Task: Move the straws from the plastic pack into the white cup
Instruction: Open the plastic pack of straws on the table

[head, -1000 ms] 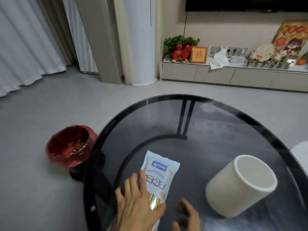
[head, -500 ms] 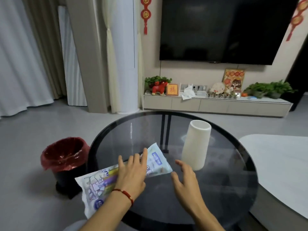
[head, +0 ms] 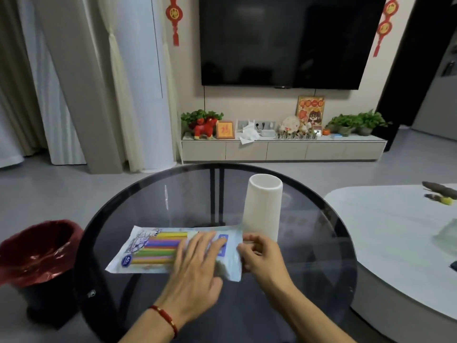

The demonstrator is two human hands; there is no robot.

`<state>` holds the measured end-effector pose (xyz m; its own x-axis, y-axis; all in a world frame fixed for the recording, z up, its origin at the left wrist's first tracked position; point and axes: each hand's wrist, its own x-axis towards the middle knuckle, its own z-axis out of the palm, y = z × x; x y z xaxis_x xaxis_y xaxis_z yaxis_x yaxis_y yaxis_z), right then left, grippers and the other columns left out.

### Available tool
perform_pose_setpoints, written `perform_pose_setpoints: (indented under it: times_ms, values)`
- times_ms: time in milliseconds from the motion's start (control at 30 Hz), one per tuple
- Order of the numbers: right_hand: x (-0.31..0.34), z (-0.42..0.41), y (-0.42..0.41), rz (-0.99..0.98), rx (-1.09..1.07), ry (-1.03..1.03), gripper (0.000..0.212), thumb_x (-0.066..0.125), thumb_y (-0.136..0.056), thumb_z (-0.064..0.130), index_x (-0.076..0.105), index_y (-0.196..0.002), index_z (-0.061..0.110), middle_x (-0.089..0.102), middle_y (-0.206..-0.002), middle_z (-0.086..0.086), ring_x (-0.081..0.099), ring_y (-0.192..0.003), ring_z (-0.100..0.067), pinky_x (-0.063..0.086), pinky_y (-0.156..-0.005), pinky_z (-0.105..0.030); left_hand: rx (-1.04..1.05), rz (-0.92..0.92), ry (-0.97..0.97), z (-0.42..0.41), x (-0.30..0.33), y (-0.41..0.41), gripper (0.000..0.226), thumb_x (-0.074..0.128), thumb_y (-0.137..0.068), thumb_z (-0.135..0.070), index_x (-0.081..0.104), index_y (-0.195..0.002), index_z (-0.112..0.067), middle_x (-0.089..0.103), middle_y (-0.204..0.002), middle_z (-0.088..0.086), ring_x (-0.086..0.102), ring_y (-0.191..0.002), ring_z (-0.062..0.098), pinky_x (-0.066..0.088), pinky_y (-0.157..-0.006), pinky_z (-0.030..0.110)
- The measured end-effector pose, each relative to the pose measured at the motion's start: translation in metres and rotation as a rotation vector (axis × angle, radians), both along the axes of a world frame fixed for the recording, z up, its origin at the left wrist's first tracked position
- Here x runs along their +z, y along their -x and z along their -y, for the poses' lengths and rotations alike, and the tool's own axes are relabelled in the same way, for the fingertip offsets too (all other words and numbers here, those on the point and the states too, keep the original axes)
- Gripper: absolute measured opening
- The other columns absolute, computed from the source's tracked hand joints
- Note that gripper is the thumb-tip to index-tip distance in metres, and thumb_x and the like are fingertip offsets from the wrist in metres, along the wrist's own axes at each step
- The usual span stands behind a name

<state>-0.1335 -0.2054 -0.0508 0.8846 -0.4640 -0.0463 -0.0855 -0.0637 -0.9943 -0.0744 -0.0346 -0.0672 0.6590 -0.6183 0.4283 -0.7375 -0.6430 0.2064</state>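
Note:
A plastic pack (head: 146,248) lies flat on the round glass table (head: 309,243), its long side running left to right. Colourful straws (head: 158,247) show through its left half. My left hand (head: 197,266) rests palm down on the pack's right half, fingers spread. My right hand (head: 262,258) pinches the pack's right end between thumb and fingers. The white cup (head: 263,206) stands upright just behind my right hand, open end up, apart from the pack.
A bin with a red liner (head: 37,251) stands on the floor left of the table. A white low table (head: 395,233) with small items sits close on the right. A TV cabinet runs along the far wall.
The pack has turned to lie fully on the table, left to right. My right hand came in from open air and closed on the pack's right end. The camera view has risen.

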Motion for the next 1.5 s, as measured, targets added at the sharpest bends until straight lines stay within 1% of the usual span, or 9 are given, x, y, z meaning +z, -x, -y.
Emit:
perform_pose_setpoints:
  times_ms: [67, 133, 233, 567, 767, 1033, 1200, 1367, 1500]
  values:
    - [-0.001, -0.005, -0.003, 0.008, 0.022, -0.118, 0.016, 0.066, -0.099, 0.007, 0.070, -0.113, 0.000, 0.077, -0.086, -0.013, 0.073, -0.073, -0.017, 0.063, -0.068, -0.035, 0.083, -0.020, 0.291, 0.015, 0.008, 0.006, 0.033, 0.046, -0.083, -0.042, 0.049, -0.115, -0.032, 0.052, -0.121, -0.010, 0.050, -0.112, 0.015, 0.040, -0.096, 0.044]
    - [0.000, -0.011, -0.005, 0.013, 0.055, -0.291, 0.016, 0.066, -0.101, 0.008, 0.072, -0.111, -0.002, 0.080, -0.092, -0.014, 0.076, -0.081, -0.024, 0.065, -0.076, -0.037, 0.158, -0.023, 0.345, 0.021, 0.013, -0.001, 0.028, 0.051, -0.082, -0.054, 0.046, -0.100, -0.033, 0.048, -0.107, -0.012, 0.050, -0.101, 0.014, 0.039, -0.088, 0.040]
    - [0.003, -0.019, -0.006, 0.027, 0.088, -0.466, 0.021, 0.061, -0.104, 0.010, 0.074, -0.113, -0.004, 0.082, -0.106, -0.021, 0.079, -0.103, -0.036, 0.065, -0.088, -0.041, 0.177, -0.040, 0.369, 0.019, 0.005, -0.009, 0.039, 0.053, -0.076, -0.060, 0.046, -0.100, -0.030, 0.046, -0.120, -0.007, 0.049, -0.109, 0.018, 0.038, -0.094, 0.043]
    - [0.005, -0.025, -0.001, -0.008, 0.235, -0.684, 0.023, 0.062, -0.104, 0.015, 0.076, -0.116, 0.001, 0.082, -0.111, -0.018, 0.081, -0.092, -0.022, 0.063, -0.071, -0.027, 0.125, -0.078, 0.429, 0.004, 0.006, 0.002, 0.029, 0.059, -0.078, -0.054, 0.047, -0.096, -0.035, 0.051, -0.119, -0.014, 0.045, -0.110, 0.015, 0.040, -0.094, 0.045]
    - [0.005, -0.030, 0.001, 0.028, 0.234, -0.354, 0.022, 0.061, -0.104, 0.012, 0.074, -0.107, -0.005, 0.082, -0.100, -0.021, 0.077, -0.086, -0.028, 0.066, -0.082, -0.039, 0.126, -0.112, 0.435, -0.001, 0.009, 0.006, 0.029, 0.060, -0.074, -0.052, 0.046, -0.092, -0.034, 0.049, -0.112, -0.012, 0.045, -0.105, 0.016, 0.043, -0.090, 0.046]
    - [0.012, -0.023, 0.008, -0.011, 0.234, 0.170, 0.015, 0.060, -0.098, 0.009, 0.068, -0.091, -0.002, 0.070, -0.066, -0.003, 0.061, -0.062, -0.012, 0.054, -0.064, -0.027, 0.095, -0.186, 0.323, -0.001, 0.021, 0.007, 0.024, 0.054, -0.066, -0.050, 0.049, -0.063, -0.027, 0.050, -0.103, -0.014, 0.046, -0.097, 0.015, 0.048, -0.081, 0.042]
    - [0.011, -0.021, 0.008, 0.008, 0.237, 0.228, 0.012, 0.068, -0.084, 0.006, 0.062, -0.079, -0.002, 0.064, -0.059, 0.001, 0.056, -0.057, -0.009, 0.049, -0.059, -0.024, 0.028, -0.100, -0.009, -0.001, 0.021, 0.010, 0.023, 0.047, -0.082, -0.040, 0.061, -0.081, -0.021, 0.044, -0.129, -0.005, 0.040, -0.115, 0.018, 0.051, -0.087, 0.047]
    - [0.012, -0.021, 0.004, 0.002, 0.193, 0.308, 0.020, 0.069, -0.070, 0.025, 0.060, -0.070, 0.008, 0.064, -0.062, -0.010, 0.055, -0.060, -0.013, 0.049, -0.062, -0.036, 0.039, -0.101, -0.003, 0.001, 0.018, 0.013, 0.023, 0.041, -0.081, -0.037, 0.057, -0.083, -0.020, 0.043, -0.131, -0.009, 0.040, -0.115, 0.016, 0.052, -0.080, 0.049]
    - [0.008, -0.020, 0.003, -0.038, 0.129, 0.350, 0.019, 0.071, -0.071, 0.022, 0.057, -0.062, 0.013, 0.059, -0.055, 0.003, 0.051, -0.054, -0.012, 0.046, -0.057, -0.033, 0.004, -0.086, 0.193, -0.002, 0.025, 0.009, 0.009, 0.047, -0.086, -0.025, 0.045, -0.078, -0.021, 0.054, -0.119, -0.005, 0.051, -0.099, 0.017, 0.052, -0.074, 0.045]
